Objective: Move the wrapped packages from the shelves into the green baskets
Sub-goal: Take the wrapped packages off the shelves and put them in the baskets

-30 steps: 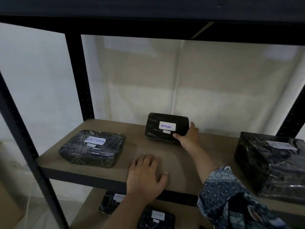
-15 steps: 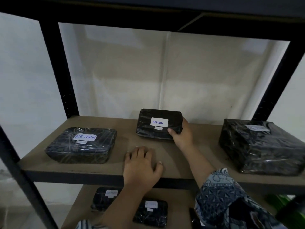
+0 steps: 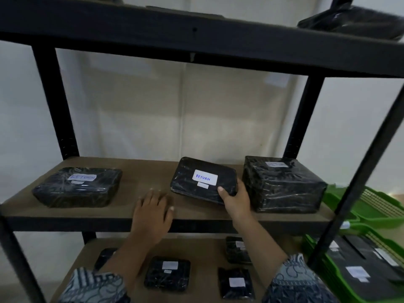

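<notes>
One black package (image 3: pixel 203 180), labelled RETURN, sits centre frame, tilted up off the shelf (image 3: pixel 153 169). My right hand (image 3: pixel 235 199) grips its lower right corner, thumb on top. My left hand (image 3: pixel 153 212) lies flat and open on the shelf just left of it, holding nothing. I judge this the lifting step. A bigger package (image 3: pixel 282 183) stands just right, a flat one (image 3: pixel 77 186) at left. Next I would carry mine right, past the post (image 3: pixel 358 184), to the green baskets (image 3: pixel 369 217) at the right edge.

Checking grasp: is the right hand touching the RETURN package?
Touching. Head view shows the right hand gripping the tilted RETURN package's near corner, thumb on top.
</notes>
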Demonstrator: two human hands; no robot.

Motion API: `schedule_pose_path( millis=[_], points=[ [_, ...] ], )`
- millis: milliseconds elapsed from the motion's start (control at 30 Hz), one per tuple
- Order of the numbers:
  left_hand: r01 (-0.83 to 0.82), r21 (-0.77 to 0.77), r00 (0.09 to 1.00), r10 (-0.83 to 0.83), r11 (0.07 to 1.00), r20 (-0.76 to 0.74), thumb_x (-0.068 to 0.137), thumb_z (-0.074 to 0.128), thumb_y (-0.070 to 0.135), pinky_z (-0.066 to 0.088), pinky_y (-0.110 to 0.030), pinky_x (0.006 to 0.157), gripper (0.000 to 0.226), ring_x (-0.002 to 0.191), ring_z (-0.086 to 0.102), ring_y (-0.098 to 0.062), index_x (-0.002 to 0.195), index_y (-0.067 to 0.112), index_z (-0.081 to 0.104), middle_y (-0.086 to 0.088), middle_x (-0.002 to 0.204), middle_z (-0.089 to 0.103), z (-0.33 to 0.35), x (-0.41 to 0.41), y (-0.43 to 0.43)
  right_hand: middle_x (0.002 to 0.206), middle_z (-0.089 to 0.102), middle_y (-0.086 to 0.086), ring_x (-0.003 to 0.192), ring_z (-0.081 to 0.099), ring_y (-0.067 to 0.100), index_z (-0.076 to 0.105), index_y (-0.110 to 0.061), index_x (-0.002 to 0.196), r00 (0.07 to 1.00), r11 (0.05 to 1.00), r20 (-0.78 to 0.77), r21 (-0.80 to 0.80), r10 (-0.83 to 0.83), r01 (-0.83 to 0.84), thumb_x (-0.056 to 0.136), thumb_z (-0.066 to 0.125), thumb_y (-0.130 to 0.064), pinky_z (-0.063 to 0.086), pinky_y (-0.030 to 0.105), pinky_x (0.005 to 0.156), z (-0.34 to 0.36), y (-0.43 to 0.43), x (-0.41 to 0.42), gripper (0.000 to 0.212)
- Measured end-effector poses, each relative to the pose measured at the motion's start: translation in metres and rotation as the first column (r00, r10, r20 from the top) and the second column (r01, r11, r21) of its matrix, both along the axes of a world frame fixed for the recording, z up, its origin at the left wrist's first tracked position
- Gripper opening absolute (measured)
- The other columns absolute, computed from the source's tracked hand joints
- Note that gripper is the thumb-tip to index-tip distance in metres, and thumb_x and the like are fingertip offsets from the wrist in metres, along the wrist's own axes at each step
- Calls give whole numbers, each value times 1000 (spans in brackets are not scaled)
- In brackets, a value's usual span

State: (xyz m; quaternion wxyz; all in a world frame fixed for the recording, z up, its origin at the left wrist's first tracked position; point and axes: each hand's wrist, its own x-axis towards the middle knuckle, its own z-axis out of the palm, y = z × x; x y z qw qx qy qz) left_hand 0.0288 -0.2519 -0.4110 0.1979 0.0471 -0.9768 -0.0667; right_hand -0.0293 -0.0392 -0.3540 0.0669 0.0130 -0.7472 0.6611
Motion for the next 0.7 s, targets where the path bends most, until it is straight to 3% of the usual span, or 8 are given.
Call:
schedule_pose_path(
  millis=[200, 367, 500, 600, 700],
  points=[
    [56, 23, 998, -55, 998, -36, 91, 24, 46, 24, -53, 108, 60, 133, 34, -32, 133, 11, 47, -15, 139, 46, -16, 36, 58, 137, 50, 6, 128, 47, 24, 37, -18, 142, 998, 998, 23, -9, 58, -58, 88, 65, -15, 40, 35, 103, -9, 64, 44, 61],
    [21, 39, 999, -19, 999, -33, 87, 28, 45, 33, -53, 103, 61, 133, 35, -33, 133, 8, 48, -17, 140, 44, -30, 64, 116, 134, 53, 4, 123, 51, 21, 37, -19, 142, 996, 996, 20, -22, 88, -87, 87, 66, -14, 46, 31, 97, -24, 125, 76, 62],
    [60, 37, 998, -60, 998, 0, 85, 32, 43, 39, -54, 100, 61, 130, 40, -34, 130, 7, 49, -17, 136, 49, -44, 79, 172, 127, 54, -1, 111, 53, 15, 38, -21, 141, 997, 998, 40, -25, 64, -63, 88, 65, -14, 50, 18, 76, -31, 186, 98, 60],
    [88, 35, 996, -89, 995, 12, 86, 32, 43, 38, -51, 100, 59, 129, 41, -32, 130, 10, 50, -14, 137, 49, -53, 84, 223, 130, 56, 4, 110, 52, 15, 39, -18, 140, 999, 1000, 41, -17, -5, 6, 86, 67, -11, 45, 29, 92, -40, 237, 110, 60],
    [154, 36, 987, -155, 987, 44, 85, 31, 42, 40, -48, 99, 57, 126, 46, -30, 128, 12, 53, -11, 132, 55, -61, 83, 277, 129, 56, 6, 112, 54, 18, 40, -16, 139, 996, 997, 62, 27, -72, 70, 86, 67, -11, 43, 29, 93, -47, 289, 119, 60]
  ],
)
